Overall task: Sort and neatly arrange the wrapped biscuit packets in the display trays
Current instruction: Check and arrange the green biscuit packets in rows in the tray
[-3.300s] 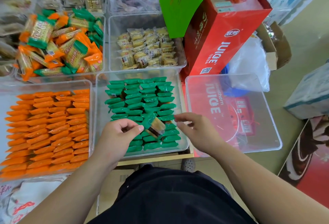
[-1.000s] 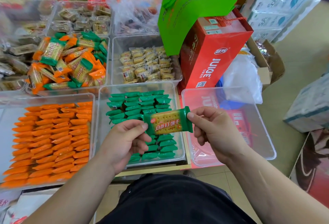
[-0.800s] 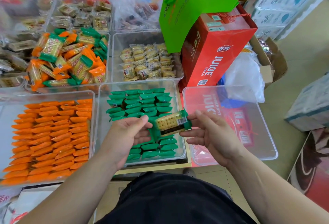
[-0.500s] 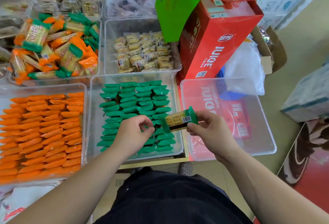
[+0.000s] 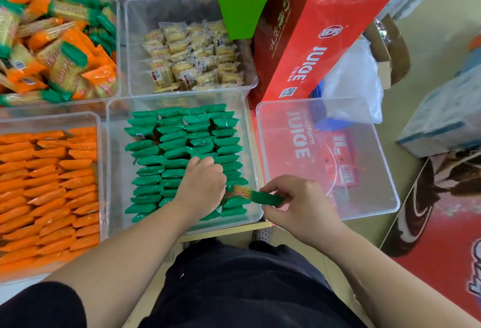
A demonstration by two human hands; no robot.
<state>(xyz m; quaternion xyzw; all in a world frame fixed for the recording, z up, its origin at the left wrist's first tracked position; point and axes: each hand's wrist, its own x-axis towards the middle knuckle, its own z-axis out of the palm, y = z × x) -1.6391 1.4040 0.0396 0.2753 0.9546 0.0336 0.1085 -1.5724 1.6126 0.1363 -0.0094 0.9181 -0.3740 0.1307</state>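
One green packet (image 5: 253, 195) is pinched in the right hand (image 5: 299, 204) fingers at the near right corner of the green tray (image 5: 250, 129). The left hand (image 5: 201, 188), fingers curled, presses into the standing rows, though whether it grips anything I cannot tell. Next it likely needs a gap parted there and the packet slid in on edge.

Bright, even light; soft shadows; slight motion blur; wide-angle bending at edges.
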